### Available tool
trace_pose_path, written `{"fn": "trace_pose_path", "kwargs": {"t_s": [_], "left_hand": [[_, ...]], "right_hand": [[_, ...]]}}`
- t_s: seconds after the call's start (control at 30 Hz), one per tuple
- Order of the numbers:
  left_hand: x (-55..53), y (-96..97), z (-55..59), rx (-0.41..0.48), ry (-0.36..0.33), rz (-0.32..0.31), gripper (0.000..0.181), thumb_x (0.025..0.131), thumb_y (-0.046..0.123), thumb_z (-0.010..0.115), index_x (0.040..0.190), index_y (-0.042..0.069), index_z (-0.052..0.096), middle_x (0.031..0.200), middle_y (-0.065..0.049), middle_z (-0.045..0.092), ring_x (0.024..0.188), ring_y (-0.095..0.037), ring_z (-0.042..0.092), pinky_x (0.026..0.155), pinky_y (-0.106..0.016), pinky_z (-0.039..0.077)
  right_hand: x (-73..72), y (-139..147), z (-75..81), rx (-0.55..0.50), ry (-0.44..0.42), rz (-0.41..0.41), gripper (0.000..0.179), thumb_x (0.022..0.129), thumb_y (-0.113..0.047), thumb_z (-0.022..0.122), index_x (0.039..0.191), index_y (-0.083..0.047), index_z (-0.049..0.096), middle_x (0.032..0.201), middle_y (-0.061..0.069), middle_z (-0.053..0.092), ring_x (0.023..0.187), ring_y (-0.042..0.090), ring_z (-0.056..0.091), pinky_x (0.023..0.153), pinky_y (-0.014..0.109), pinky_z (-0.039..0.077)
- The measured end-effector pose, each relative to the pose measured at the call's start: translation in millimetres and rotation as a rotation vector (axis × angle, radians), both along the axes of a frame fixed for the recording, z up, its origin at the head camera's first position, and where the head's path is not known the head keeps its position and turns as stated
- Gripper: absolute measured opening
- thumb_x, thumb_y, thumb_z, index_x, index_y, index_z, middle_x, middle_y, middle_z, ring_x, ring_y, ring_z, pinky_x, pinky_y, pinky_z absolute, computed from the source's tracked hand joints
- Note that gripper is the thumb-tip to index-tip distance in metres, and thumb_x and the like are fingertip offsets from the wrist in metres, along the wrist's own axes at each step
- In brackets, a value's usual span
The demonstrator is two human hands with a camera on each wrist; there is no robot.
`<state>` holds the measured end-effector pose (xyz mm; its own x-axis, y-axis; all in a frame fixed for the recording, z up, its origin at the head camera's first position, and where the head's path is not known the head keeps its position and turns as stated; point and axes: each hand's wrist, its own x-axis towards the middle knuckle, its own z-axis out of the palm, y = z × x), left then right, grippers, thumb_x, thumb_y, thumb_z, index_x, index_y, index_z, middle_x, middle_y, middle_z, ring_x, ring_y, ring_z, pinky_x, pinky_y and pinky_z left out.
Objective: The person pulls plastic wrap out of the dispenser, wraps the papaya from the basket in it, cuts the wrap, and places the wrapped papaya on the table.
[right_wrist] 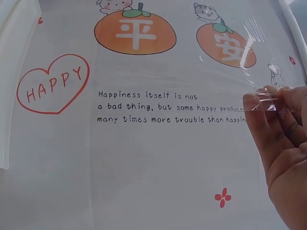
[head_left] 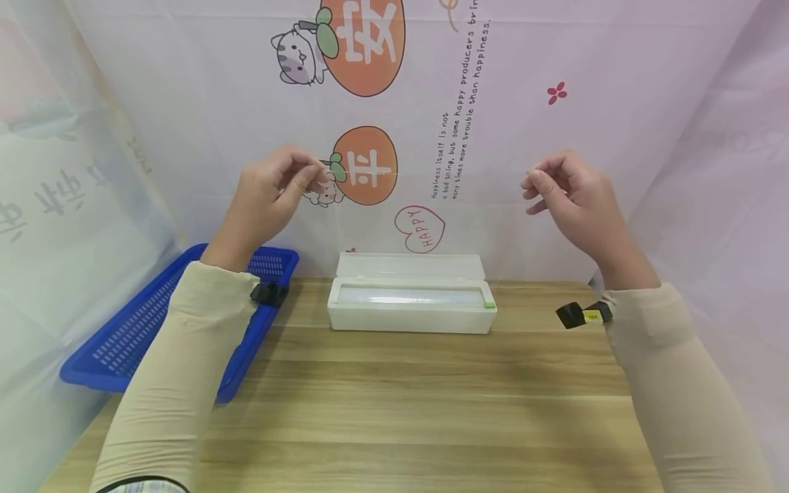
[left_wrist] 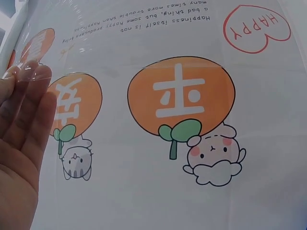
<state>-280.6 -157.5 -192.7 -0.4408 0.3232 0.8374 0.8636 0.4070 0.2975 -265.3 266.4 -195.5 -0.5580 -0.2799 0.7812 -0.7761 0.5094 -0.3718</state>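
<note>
A sheet of clear cling film (right_wrist: 249, 43) is stretched between my two raised hands, nearly invisible except for glints and a faint edge. My left hand (head_left: 275, 188) pinches one corner between thumb and fingers; the left wrist view shows the film (left_wrist: 42, 73) over those fingertips. At the other corner, my right hand (head_left: 573, 198) grips the film the same way, with small wrinkles at its fingertips. Below and between the hands sits a white cling film dispenser box (head_left: 409, 320), its lid (head_left: 409, 266) raised at the back and a green slider (head_left: 489, 305) at its right end.
A blue plastic basket (head_left: 231, 383) stands on the left of the wooden table (head_left: 394, 411), partly behind my left forearm. A white printed sheet (head_left: 493, 137) hangs at the back, with more white sheeting on both sides.
</note>
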Motion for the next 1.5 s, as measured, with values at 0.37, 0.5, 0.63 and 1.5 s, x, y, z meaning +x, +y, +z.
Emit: {"fn": "trace_pose_path", "kwargs": {"t_s": [0.37,0.5,0.63,1.5], "left_hand": [[4.4,-3.9,-6.6,0.002,0.01,-0.098,0.011,0.101,0.001,0.056,0.105,-0.006,0.063,0.094,-0.009,0.071,0.077,-0.012,0.067,0.073,-0.024,0.058],[7.3,-4.9,-9.7,0.002,-0.005,-0.113,0.012,0.101,0.0,0.055,0.106,-0.007,0.063,0.093,-0.009,0.071,0.075,-0.014,0.067,0.071,-0.024,0.058],[13.2,-6.7,-13.6,-0.001,-0.011,-0.151,0.011,0.1,-0.004,0.055,0.107,-0.009,0.062,0.092,-0.013,0.07,0.076,-0.013,0.068,0.069,-0.024,0.058],[30.7,-6.4,-44.7,-0.036,-0.128,-0.212,0.016,0.099,-0.011,0.052,0.108,-0.005,0.063,0.09,-0.006,0.07,0.069,-0.013,0.067,0.064,-0.025,0.058]], "right_hand": [[8.0,1,-4.9,-0.025,-0.017,0.026,0.011,0.1,0.004,0.054,0.108,0.012,0.055,0.095,0.007,0.064,0.082,0.017,0.064,0.065,0.019,0.057],[13.5,0,-8.6,-0.024,-0.011,0.027,0.01,0.1,0.005,0.055,0.107,0.012,0.056,0.094,0.007,0.064,0.08,0.019,0.063,0.065,0.019,0.057],[19.8,-2,-14.2,-0.017,0.019,0.041,0.008,0.098,0.008,0.055,0.105,0.013,0.056,0.09,0.008,0.063,0.077,0.014,0.063,0.062,0.017,0.056],[33.6,5,-59.4,-0.047,-0.128,0.176,0.009,0.098,0.012,0.051,0.106,0.009,0.057,0.089,0.009,0.063,0.071,0.013,0.062,0.047,0.024,0.053]]}}
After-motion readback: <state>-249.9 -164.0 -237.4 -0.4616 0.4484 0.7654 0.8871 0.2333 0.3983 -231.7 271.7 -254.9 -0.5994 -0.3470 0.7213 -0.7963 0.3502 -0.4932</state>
